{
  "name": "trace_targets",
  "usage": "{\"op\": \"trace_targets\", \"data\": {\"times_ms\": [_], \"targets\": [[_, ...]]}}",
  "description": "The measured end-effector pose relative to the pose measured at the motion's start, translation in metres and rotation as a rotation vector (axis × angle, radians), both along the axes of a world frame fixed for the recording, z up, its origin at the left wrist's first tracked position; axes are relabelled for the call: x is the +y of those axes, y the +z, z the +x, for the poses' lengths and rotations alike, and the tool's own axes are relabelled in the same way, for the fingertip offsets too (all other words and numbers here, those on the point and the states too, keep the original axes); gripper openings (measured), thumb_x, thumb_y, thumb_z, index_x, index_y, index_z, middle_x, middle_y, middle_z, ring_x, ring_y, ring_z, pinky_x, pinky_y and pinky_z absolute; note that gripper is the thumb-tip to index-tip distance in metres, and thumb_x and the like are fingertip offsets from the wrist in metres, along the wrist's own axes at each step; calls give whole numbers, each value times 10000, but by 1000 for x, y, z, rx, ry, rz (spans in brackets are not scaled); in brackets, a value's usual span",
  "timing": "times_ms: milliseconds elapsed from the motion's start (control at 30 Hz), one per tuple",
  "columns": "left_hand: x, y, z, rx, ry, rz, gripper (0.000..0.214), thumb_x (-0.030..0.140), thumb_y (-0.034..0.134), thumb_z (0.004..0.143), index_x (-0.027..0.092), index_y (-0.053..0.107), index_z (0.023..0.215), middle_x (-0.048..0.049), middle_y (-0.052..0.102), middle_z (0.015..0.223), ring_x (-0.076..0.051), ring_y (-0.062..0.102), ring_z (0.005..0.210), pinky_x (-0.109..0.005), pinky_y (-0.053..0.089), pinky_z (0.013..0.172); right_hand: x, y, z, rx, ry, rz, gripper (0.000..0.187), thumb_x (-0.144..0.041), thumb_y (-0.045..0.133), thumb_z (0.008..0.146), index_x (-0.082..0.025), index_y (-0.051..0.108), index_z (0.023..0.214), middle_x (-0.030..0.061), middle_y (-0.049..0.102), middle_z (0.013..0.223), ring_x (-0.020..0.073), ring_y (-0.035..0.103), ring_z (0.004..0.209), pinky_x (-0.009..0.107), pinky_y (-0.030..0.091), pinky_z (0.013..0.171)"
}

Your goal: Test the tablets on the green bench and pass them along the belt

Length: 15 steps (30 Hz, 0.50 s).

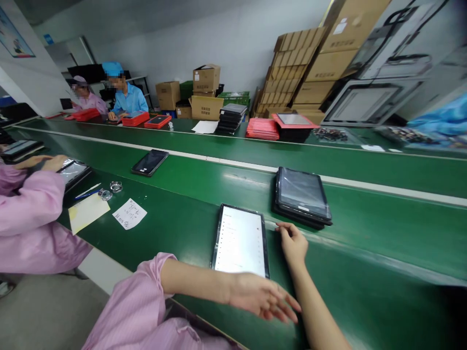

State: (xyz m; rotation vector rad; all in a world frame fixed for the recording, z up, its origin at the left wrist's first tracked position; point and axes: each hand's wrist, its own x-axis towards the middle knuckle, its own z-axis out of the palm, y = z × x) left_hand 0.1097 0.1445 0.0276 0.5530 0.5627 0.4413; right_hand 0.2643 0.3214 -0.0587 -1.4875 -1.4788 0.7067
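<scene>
A tablet (241,240) with a bright white screen, showing what looks like a list, lies on the green bench in front of me. My left hand (264,296) reaches across its lower edge, palm partly turned up, fingers loosely spread and holding nothing. To the right of that tablet is my right hand (294,243), fingers bent and pointing left, with nothing visible in them. Just beyond it, on the green belt, sits a small stack of dark tablets (302,197), the top one covered in clear film. The fingertips are close to the stack's near corner, apparently not gripping it.
Another dark tablet (150,162) lies farther left. A handwritten note (130,214), yellowish paper (88,212), pens and tape rolls (116,186) lie near a co-worker's pink sleeve (32,199). Red cases (261,129) and cartons (207,106) stand across the belt.
</scene>
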Motion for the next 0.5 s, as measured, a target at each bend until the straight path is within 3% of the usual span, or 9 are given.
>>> {"op": "trace_targets", "data": {"times_ms": [133, 200, 267, 300, 367, 500], "targets": [[40, 29, -40, 129, 153, 261, 255, 295, 586, 798, 165, 679, 996, -62, 683, 903, -133, 639, 773, -222, 429, 682, -4, 2, -4, 4, 2, -1, 364, -456, 485, 734, -195, 708, 858, 70, 734, 746, 243, 633, 717, 328, 437, 696], [65, 29, -62, 381, 307, 498, 288, 337, 556, 843, 177, 648, 1064, -76, 702, 960, -176, 669, 875, -269, 477, 769, -6, 6, -7, -9, 8, 7, 338, -428, 473, 740, -205, 701, 851, 60, 730, 745, 239, 632, 726, 328, 441, 707], [92, 20, -86, 825, 569, 752, 300, 313, 491, 877, 194, 606, 1126, -86, 699, 1062, -210, 664, 1016, -339, 498, 912, -8, 9, -9, -18, 6, 13, 317, -405, 464, 752, -211, 697, 844, 53, 727, 741, 238, 633, 733, 330, 444, 717], [104, 14, -99, 924, 619, 780, 349, 277, 496, 861, 193, 567, 1192, -110, 654, 1212, -237, 608, 1169, -385, 448, 1029, -9, 10, -10, -20, 4, 11, 310, -395, 460, 759, -213, 695, 842, 51, 726, 739, 236, 635, 735, 330, 444, 719], [122, -1, -123, 1034, 629, 788, 515, 234, 520, 817, 189, 464, 1327, -154, 490, 1448, -291, 417, 1400, -466, 304, 1169, -10, 12, -11, -17, 1, 7, 300, -378, 454, 772, -215, 696, 845, 47, 729, 748, 233, 641, 743, 327, 443, 720], [131, -28, -158, 1124, 447, 804, 817, 225, 685, 676, 171, 373, 1429, -227, 365, 1540, -403, 269, 1480, -572, 185, 1201, -13, 14, -13, -22, -4, -1, 278, -334, 453, 789, -221, 699, 850, 37, 736, 765, 225, 654, 748, 319, 436, 706]]}}
